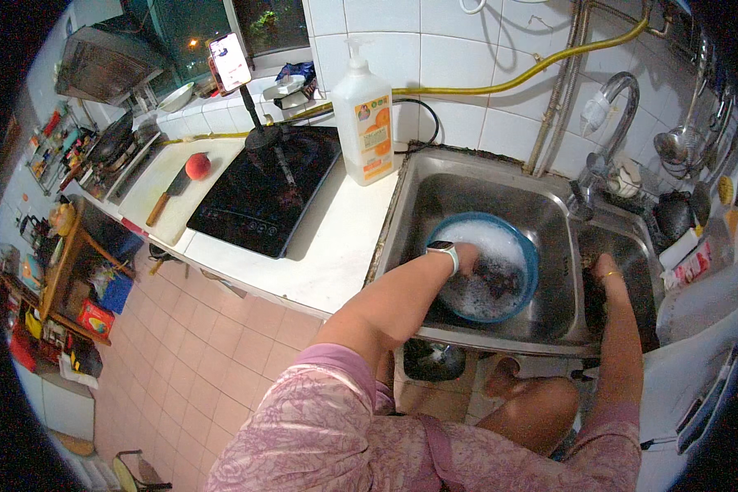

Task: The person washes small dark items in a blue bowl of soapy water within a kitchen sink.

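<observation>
A blue plastic basin (532, 270) of sudsy water stands in the larger bowl of the stainless steel sink (427, 161). My left hand (465, 258), with a watch at the wrist, reaches into the suds near the basin's left side; its fingers are hidden, and whether it holds anything does not show. Something dark lies under the foam beside it. My right hand (604, 268) is down in the smaller, shadowed sink bowl, against a small brownish thing at its left wall that I cannot make out. The chrome faucet (624, 117) rises behind the sink.
Left of the sink stand a large pump bottle (364, 123) and a black induction cooktop (264, 197) with a phone (230, 61) on a stand. A cutting board (221, 150) holds a knife (167, 197) and a peach (198, 166). Utensils hang at the right, including a ladle (676, 144).
</observation>
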